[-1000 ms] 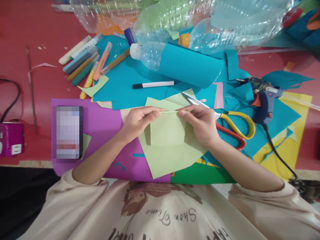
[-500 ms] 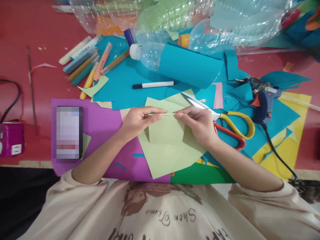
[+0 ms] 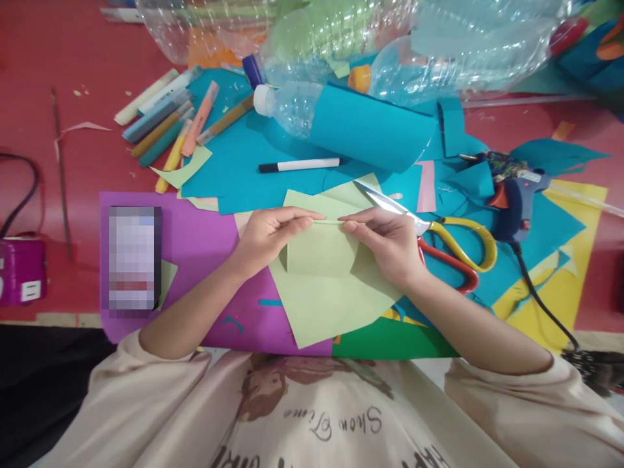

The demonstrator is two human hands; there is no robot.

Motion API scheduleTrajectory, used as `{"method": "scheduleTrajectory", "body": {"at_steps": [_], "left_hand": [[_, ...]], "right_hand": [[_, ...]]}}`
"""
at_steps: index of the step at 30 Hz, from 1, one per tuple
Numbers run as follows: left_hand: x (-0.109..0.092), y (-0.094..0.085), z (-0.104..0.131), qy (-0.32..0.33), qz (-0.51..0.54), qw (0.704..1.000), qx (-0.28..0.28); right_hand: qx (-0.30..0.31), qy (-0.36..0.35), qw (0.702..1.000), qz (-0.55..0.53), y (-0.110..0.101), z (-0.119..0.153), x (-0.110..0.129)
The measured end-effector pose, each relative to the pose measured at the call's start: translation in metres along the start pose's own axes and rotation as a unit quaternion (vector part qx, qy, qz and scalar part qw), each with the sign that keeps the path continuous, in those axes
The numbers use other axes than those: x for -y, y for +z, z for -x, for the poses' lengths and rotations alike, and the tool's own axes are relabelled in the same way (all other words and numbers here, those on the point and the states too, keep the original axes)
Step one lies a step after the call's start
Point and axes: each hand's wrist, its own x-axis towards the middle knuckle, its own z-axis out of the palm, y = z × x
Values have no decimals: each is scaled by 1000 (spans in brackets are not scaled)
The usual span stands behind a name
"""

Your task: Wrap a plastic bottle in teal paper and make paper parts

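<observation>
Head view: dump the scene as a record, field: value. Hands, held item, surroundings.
Left hand: pinching far edge, left end
Right hand: pinching far edge, right end
Held: small green sheet
Below it: large green sheet
Beside right hand: scissors
Farther right: glue gun
Far side: bottle with blue wrap
Left, on purple sheet: phone

One small pale-green paper, its narrow rolled or folded far edge pinched by the left hand and right hand, above a larger pale-green sheet. Beside the right hand, scissors with yellow and red handles; beyond, one white-and-black pen on blue paper and one white-capped clear bottle, blue-wrapped, lying sideways. On the red worktop: assorted markers, phone on purple sheet, glue gun.
</observation>
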Motion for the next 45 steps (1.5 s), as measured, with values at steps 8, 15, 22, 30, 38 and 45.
{"method": "scheduleTrajectory", "body": {"at_steps": [8,15,22,30,38,45], "left_hand": [[-2,2,-3,-23,50,998,22],[-3,4,-1,-25,66,997,15],[-2,4,-2,-3,78,997,13],[1,5,0,19,38,999,-7],[-2,7,1,60,21,998,-9],[-4,10,2,99,-8,995,-2]], "right_hand": [[0,-20,1000,21,-1,1,0],[-22,-13,999,32,-2,1,0],[-13,-16,1000,15,-2,0,0],[-2,-2,1000,-3,-1,-1,1],[14,-53,998,28,-1,1,-3],[34,-57,997,46,0,3,-5]]}}
